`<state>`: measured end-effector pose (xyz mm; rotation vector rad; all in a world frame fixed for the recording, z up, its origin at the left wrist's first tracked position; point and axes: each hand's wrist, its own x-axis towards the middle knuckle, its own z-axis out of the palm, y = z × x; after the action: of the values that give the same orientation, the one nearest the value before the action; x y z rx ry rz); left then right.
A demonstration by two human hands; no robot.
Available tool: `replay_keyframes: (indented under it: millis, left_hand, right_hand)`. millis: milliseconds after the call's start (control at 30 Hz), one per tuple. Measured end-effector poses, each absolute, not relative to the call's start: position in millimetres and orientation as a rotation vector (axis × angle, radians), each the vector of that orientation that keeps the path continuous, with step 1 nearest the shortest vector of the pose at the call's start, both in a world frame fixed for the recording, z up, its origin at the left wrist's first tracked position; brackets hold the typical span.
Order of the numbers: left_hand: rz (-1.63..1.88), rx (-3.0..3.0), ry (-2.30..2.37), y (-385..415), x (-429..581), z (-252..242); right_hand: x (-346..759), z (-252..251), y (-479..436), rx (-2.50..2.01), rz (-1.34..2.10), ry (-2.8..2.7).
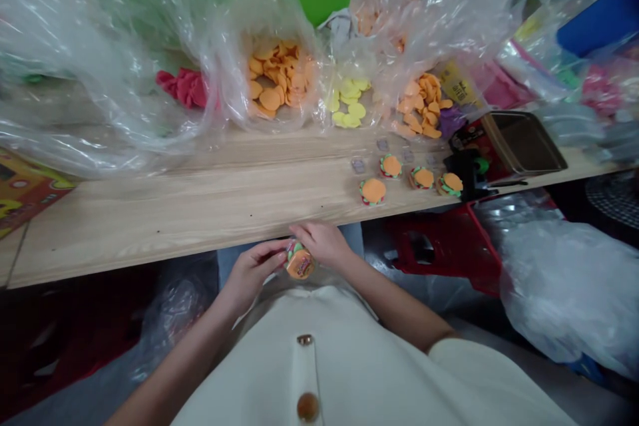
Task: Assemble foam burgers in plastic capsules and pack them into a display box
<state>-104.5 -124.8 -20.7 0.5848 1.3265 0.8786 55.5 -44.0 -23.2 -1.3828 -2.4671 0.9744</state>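
A small toy burger [301, 264] with an orange bun, printed lettering and green and pink layers is held just off the table's front edge. My left hand [254, 271] pinches its left side between thumb and fingers. At its upper right, my right hand [322, 243] has its fingers closed on the same burger. Several similar toy burgers stand on the table to the right, the nearest being an orange-topped one [373, 192]. Close to them lie small clear plastic pieces [358, 165].
Along the back of the wooden table [200, 213], clear bags hold orange discs [279, 76], yellow discs [351, 103] and red pieces [184, 87]. A brown-lidded box [524, 143] stands at the right. Below the table's edge are a red crate [444, 239] and a stuffed plastic bag [574, 293].
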Motion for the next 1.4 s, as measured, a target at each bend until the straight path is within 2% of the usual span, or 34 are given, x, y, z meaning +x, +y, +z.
replay_keyframes:
  millis: [267,633,867,967,1167,1400]
  left_hand:
    - [0.753,0.640,1.151,-114,-109,-21]
    - [0.821,0.130,1.123,-145,-91,-30]
    - [0.829,0.144,1.171,-144,-89,-39]
    - [0.812,0.267,1.175,-141,-96,-35]
    - [0.685,1.051,1.078,-105,-107,-23]
    - [0.733,0.920,1.202,-102,-95,-36]
  right_hand:
    - [81,-21,-33,-0.888,1.338,-2.524]
    - [96,-48,-59,-1.007,1.275,-2.273]
    - [98,-46,-54,-1.003,1.264,-2.329]
    - [99,-43,-57,-0.971,1.240,-2.354]
    - [93,-34,-56,-0.814,1.204,-2.445]
    - [107,-39,-81,-1.170,1.394,-2.154]
